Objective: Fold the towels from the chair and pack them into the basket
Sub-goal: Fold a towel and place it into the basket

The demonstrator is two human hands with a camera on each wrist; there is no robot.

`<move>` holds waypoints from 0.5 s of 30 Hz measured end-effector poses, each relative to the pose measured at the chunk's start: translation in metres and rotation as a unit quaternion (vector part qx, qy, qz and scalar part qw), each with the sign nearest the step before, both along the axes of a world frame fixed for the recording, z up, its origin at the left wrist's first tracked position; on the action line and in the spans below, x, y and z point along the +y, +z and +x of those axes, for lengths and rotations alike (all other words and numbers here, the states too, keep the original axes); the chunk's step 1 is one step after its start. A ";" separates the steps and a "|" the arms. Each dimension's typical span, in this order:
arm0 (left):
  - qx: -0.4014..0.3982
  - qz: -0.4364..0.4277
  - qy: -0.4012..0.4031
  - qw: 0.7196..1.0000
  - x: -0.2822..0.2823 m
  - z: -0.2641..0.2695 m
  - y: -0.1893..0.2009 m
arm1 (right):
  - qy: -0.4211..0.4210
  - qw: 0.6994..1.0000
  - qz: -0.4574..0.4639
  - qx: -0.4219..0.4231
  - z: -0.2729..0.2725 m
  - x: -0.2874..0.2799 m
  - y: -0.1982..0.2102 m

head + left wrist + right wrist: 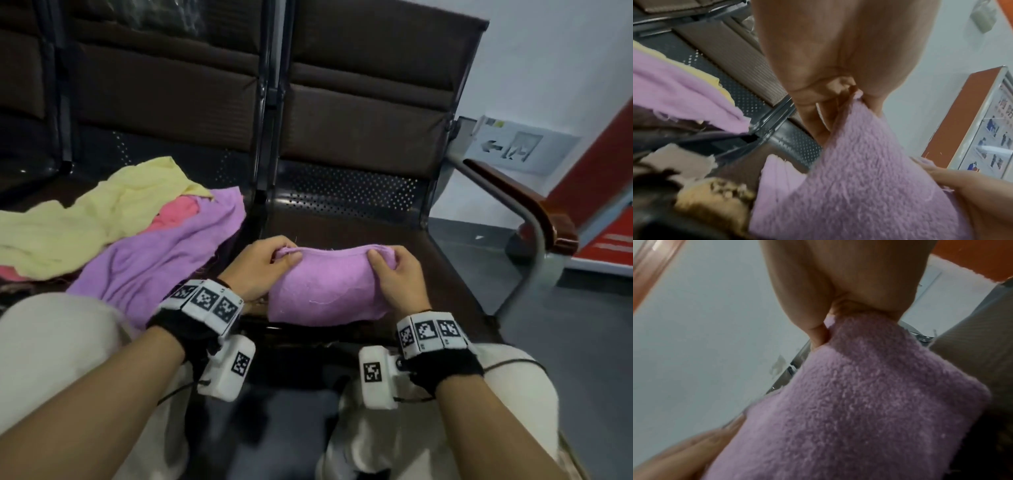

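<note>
A small purple towel [325, 287], folded over, lies on the brown seat [438, 274] in front of me. My left hand [270, 262] pinches its far left corner, thumb on top. My right hand [390, 267] pinches the far right corner. The far edge is lifted off the seat between the two hands. In the left wrist view the purple towel [869, 186] hangs from my left hand [851, 97]; in the right wrist view the purple towel [859, 402] hangs from my right hand [830, 321]. The basket is not in view.
A loose heap lies on the neighbouring seat to the left: a yellow towel [85, 219], a pink towel [178, 212] and a larger purple towel [164, 260]. A metal and wood armrest [534, 212] bounds the seat on the right. My knees are below.
</note>
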State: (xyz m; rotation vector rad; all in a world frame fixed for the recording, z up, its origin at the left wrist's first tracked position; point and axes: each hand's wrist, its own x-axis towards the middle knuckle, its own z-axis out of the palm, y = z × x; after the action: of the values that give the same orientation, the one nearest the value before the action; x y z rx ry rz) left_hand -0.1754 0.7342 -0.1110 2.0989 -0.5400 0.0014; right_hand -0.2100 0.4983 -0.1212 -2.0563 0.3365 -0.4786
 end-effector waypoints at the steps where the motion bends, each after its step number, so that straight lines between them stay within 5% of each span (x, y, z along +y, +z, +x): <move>1: 0.015 -0.004 -0.004 1.000 -0.002 -0.002 -0.007 | 0.000 1.000 0.001 0.027 -0.001 0.000 -0.008; 9: 0.125 -0.004 0.043 0.991 -0.018 0.047 -0.035 | 0.017 0.992 -0.010 0.126 0.041 -0.004 -0.034; 15: 0.115 0.042 0.055 0.991 -0.025 0.113 -0.046 | 0.028 0.987 -0.044 0.153 0.100 -0.015 -0.032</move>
State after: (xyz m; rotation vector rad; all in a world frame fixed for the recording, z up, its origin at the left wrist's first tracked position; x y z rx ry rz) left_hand -0.0628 0.7092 -0.1570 2.1720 -0.2893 -0.2015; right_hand -0.1098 0.4838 -0.1536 -2.2211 0.4461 -0.1433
